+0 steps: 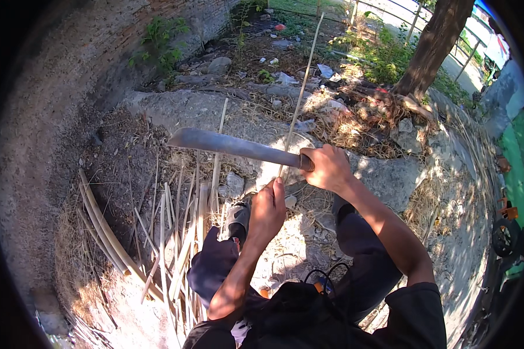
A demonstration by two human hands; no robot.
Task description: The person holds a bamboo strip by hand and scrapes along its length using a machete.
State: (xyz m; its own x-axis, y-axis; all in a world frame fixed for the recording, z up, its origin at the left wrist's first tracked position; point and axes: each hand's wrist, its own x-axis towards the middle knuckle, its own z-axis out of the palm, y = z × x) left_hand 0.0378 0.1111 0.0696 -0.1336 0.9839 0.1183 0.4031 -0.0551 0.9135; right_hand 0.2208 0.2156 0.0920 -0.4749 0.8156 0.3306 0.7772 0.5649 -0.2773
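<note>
My right hand (328, 168) is closed round the handle of a machete (230, 145), whose long, broad blade points to the left, roughly level across the view. Below it, my left hand (268, 210) pinches the near end of a long, thin bamboo strip (303, 87). The strip runs up and away from me, slanting a little to the right. Near the handle, the blade crosses the strip; whether the edge touches it I cannot tell. Left of my left leg lies a loose pile of split bamboo strips (167, 247).
Thicker curved bamboo pieces (108, 230) lie at the left, near a rough wall (52, 116). A stone ledge (174, 113) crosses ahead, with dry litter (355, 125) beyond it. A tree trunk (436, 46) stands at the far right. My shoe (237, 220) is beside the strips.
</note>
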